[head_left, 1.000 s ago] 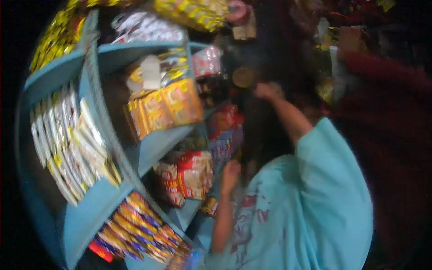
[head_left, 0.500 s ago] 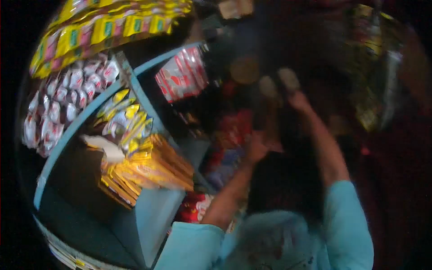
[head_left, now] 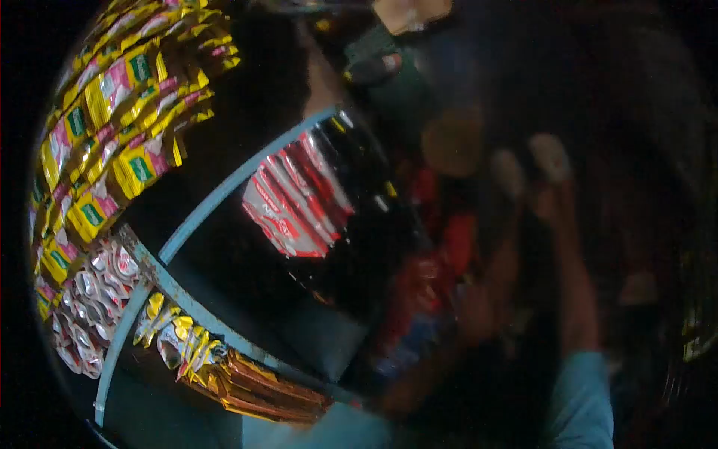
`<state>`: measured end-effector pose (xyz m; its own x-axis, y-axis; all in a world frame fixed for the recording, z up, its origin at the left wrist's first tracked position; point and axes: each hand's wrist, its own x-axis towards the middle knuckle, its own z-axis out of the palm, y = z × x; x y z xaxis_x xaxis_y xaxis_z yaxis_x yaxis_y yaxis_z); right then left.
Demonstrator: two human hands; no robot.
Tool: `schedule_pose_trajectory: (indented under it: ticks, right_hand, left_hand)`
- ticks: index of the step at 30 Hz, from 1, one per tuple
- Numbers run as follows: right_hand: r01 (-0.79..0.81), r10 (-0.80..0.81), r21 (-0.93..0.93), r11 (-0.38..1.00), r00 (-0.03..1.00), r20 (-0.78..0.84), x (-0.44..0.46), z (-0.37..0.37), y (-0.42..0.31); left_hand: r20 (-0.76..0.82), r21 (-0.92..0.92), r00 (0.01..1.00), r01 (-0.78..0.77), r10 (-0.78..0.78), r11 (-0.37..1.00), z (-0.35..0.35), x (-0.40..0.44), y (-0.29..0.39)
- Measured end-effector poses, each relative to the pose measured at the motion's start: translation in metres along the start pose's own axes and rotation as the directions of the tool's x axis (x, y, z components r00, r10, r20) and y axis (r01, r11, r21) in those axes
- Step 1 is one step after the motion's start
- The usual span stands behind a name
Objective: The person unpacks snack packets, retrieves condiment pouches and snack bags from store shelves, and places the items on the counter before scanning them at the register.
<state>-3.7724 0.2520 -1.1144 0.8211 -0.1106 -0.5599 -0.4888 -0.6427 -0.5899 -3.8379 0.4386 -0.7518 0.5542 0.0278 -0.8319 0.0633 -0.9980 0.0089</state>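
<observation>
My right hand (head_left: 547,200) hangs low in the dark, close to a pair of pale shoes (head_left: 551,156). Its fingers are too dim to read. My left hand (head_left: 479,303) is a dark blur beside red packets (head_left: 426,280) and blue packets (head_left: 411,348); whether it touches them or holds anything cannot be made out. A light blue sleeve (head_left: 585,396) covers my right upper arm. Further left, red and white packets (head_left: 295,206) stand inside a blue-edged compartment.
Blue metal dividers (head_left: 224,191) split the display on the left. Strips of yellow sachets (head_left: 112,131) hang at upper left, above silver-white sachets (head_left: 93,299). Yellow packets (head_left: 179,340) and orange-brown packets (head_left: 269,385) fill a lower compartment. A round brownish object (head_left: 452,142) lies beyond.
The view has swung, so the display sits lower and the yellow strips show more. Both hands appear further right in the picture, and the left arm is now darker and blurred.
</observation>
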Motion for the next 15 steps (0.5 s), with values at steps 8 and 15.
schedule_pose_trajectory:
  ticks: [8, 15]
  right_hand:
    - [-0.074, 0.074, 0.024, 0.997, 0.997, 0.018, -0.012, 0.016, -0.014]
    - [0.040, -0.022, -0.096, 0.995, 0.984, 0.178, -0.031, -0.023, -0.030]
  left_hand:
    - [-0.125, 0.299, 0.977, -0.131, 0.175, 0.945, -0.032, 0.022, 0.003]
    - [-0.069, 0.040, 0.992, -0.105, 0.108, 0.994, -0.095, 0.041, 0.004]
